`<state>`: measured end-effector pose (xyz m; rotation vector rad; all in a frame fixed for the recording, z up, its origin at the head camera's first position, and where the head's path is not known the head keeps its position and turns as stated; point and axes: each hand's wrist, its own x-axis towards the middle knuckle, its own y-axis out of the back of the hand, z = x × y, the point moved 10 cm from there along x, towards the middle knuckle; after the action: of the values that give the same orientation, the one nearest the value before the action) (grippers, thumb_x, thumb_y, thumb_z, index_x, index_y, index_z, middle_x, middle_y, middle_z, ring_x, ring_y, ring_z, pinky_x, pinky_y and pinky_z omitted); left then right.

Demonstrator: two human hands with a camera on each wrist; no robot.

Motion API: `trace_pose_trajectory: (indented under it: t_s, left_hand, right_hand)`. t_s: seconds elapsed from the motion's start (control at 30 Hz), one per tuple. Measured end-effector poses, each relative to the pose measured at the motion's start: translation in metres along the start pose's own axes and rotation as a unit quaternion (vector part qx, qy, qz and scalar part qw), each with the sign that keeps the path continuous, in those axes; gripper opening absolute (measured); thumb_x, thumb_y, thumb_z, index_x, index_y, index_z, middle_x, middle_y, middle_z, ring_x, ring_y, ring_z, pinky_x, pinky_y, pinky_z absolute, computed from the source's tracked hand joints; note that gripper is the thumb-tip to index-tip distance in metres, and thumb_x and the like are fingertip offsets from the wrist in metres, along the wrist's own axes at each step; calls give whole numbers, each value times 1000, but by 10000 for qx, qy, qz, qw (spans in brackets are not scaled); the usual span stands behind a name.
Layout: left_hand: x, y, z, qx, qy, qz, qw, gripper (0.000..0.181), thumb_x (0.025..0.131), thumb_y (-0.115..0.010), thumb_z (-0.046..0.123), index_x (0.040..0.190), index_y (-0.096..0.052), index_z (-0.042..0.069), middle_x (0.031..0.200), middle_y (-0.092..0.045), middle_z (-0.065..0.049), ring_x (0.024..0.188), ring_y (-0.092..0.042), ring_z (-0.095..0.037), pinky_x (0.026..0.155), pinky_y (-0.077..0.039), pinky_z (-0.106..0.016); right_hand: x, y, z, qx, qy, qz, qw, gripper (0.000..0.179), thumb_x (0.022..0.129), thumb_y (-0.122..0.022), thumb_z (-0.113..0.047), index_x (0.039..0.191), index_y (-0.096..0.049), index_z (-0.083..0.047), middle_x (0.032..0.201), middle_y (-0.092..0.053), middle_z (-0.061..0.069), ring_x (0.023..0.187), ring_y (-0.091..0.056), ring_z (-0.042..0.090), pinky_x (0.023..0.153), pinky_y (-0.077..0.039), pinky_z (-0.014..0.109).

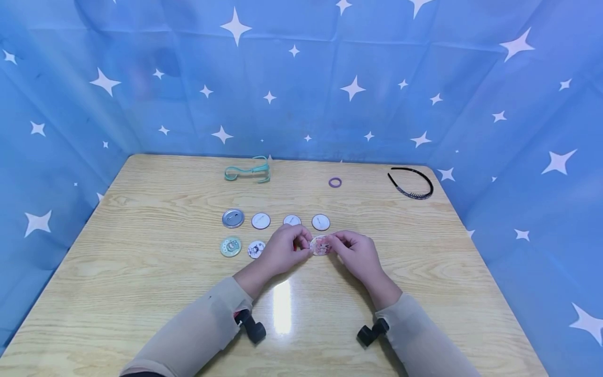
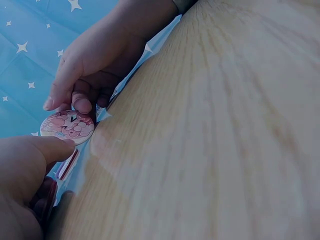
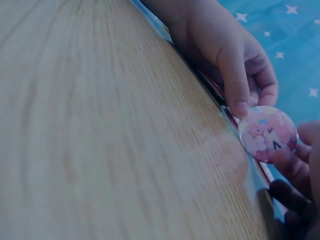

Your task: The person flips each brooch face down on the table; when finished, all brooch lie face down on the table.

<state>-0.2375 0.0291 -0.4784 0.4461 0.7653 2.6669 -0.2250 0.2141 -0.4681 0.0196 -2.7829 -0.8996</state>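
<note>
A round pin badge (image 1: 320, 245) with a pink cartoon print is between my two hands, close over the table. The left hand (image 1: 285, 250) pinches its left edge with thumb and fingers. At the opposite edge, the right hand (image 1: 359, 255) grips it. The left wrist view shows the pink badge (image 2: 67, 126) face-on and tilted, the left thumb on its near rim. Beside the left hand lie a white badge (image 1: 256, 249) with a dark figure and a teal badge (image 1: 231, 246). A red-edged badge (image 2: 50, 200) is mostly hidden under that hand.
Behind the hands runs a row of face-down badges: a silver one (image 1: 233, 218) and white-backed ones (image 1: 260, 221), one partly covered by the left hand. Farther back lie a turquoise strap-like item (image 1: 252, 169), a purple ring (image 1: 335, 182) and a black headband (image 1: 416, 195). A starry blue cloth (image 1: 301, 78) borders the table.
</note>
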Motion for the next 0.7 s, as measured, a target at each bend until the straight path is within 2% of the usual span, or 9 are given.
trace_pose_trajectory:
  t_s: [0.17,0.7]
  left_hand:
    - [0,0,2,-38,-31,-12,10000,21,89,-85,11,92,-67,21,84,-65,5,86,-53,-14,77,-48,-31]
    - [0,-1,3,10,-180,19,9998,20,89,-85,9,89,-68,21,83,-63,8,85,-54,-13,76,-49,-30]
  right_hand:
    - [-1,1,-1,55,-22,14,10000,18,100,-79,-29,97,-83,-12,81,-74,-4,71,-62,15,64,-50,24]
    - [-1,2,-1,134,43,69,9999,16,98,-80,-28,93,-82,-13,77,-74,-4,69,-61,14,62,-48,24]
